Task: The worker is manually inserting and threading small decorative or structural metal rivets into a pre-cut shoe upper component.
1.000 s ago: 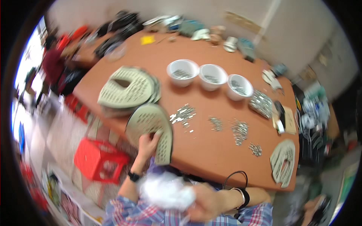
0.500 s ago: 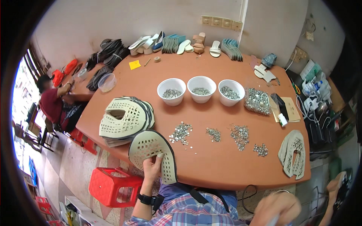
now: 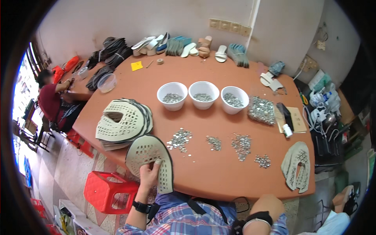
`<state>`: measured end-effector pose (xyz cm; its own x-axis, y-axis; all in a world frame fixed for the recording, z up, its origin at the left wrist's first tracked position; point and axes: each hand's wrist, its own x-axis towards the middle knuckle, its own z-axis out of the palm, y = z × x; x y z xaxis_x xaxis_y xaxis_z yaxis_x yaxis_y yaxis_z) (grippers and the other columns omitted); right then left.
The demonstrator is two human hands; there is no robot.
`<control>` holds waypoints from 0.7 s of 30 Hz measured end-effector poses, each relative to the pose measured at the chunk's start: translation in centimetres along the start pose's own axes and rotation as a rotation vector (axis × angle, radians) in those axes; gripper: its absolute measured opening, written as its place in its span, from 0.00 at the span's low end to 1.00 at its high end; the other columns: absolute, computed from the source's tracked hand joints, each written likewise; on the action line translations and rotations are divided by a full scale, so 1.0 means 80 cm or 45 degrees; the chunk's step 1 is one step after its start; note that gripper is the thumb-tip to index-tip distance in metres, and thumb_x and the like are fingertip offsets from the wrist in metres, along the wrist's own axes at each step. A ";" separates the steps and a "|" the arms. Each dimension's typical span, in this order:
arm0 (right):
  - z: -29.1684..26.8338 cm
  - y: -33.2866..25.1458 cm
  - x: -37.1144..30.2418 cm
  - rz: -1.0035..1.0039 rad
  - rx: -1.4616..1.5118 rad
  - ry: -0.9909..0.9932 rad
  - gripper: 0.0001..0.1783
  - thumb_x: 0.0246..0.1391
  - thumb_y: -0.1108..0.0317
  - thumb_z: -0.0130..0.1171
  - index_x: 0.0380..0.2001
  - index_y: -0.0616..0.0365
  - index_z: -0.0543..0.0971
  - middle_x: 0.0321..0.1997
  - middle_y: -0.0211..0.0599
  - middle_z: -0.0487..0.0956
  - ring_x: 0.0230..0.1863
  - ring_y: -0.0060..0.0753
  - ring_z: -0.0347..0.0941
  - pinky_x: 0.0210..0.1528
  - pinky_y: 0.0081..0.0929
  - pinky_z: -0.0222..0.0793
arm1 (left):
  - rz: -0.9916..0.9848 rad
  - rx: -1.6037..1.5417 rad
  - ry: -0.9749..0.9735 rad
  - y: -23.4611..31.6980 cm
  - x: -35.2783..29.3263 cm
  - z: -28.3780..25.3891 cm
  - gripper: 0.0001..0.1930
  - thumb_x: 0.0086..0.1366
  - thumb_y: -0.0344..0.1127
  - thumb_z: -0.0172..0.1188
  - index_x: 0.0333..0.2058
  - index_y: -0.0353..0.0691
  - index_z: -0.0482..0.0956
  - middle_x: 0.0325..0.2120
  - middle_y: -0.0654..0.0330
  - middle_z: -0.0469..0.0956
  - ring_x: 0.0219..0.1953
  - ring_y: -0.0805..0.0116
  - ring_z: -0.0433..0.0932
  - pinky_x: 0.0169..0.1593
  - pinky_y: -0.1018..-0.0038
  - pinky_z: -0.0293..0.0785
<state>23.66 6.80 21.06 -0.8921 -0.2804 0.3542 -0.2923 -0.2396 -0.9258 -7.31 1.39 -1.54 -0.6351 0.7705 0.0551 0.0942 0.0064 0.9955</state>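
My left hand [image 3: 149, 174] is closed on a cream shoe upper [image 3: 169, 172] with a dark edge and rows of punched holes, gripping it by the inner edge of its opening. The piece is held over the table's front edge, beside a stack of similar cream uppers [image 3: 121, 127]. My right arm is bent at the lower edge, with a black band and a bracelet round the wrist. Little of my right hand [image 3: 256, 228] shows there, and its fingers are hidden. Loose silvery studs [image 3: 180, 140] lie in several small piles on the tabletop.
Three white bowls [image 3: 172, 89] of studs stand mid-table, beside a clear bag of studs [image 3: 261, 110]. Grey uppers [image 3: 290, 164] lie at the right edge. Sandals and soles line the back. A red stool [image 3: 98, 192] stands at front left; another person [image 3: 53, 98] sits far left.
My right hand, blurred at lower right before, has moved left and down to the frame's edge. The whole view has shifted slightly. My left hand still grips the upper.
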 end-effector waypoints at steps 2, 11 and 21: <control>0.004 -0.009 0.022 0.059 -0.018 0.027 0.21 0.57 0.67 0.45 0.50 0.70 0.64 0.35 0.50 0.78 0.33 0.43 0.75 0.38 0.31 0.71 | -0.013 -0.076 -0.030 0.006 -0.005 0.000 0.10 0.63 0.32 0.56 0.37 0.30 0.77 0.28 0.64 0.78 0.28 0.79 0.74 0.32 0.81 0.70; -0.075 -0.053 0.050 0.119 -0.002 0.147 0.19 0.58 0.65 0.45 0.46 0.69 0.67 0.35 0.49 0.78 0.32 0.42 0.74 0.38 0.30 0.70 | 0.050 0.124 -0.057 0.000 0.000 -0.020 0.10 0.62 0.31 0.57 0.37 0.29 0.77 0.32 0.62 0.79 0.33 0.77 0.74 0.38 0.80 0.70; 0.026 0.071 0.101 0.089 -0.050 0.636 0.18 0.59 0.62 0.45 0.42 0.69 0.70 0.34 0.48 0.77 0.32 0.41 0.73 0.39 0.30 0.69 | 0.007 -0.078 -0.083 -0.012 0.012 -0.003 0.11 0.64 0.34 0.56 0.36 0.29 0.76 0.31 0.62 0.77 0.32 0.78 0.72 0.35 0.81 0.69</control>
<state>15.53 1.28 18.94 -0.9630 0.1872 0.1938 -0.2302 -0.1980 -0.9528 -8.21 1.99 -2.44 -0.5833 0.8102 0.0571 0.0492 -0.0349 0.9982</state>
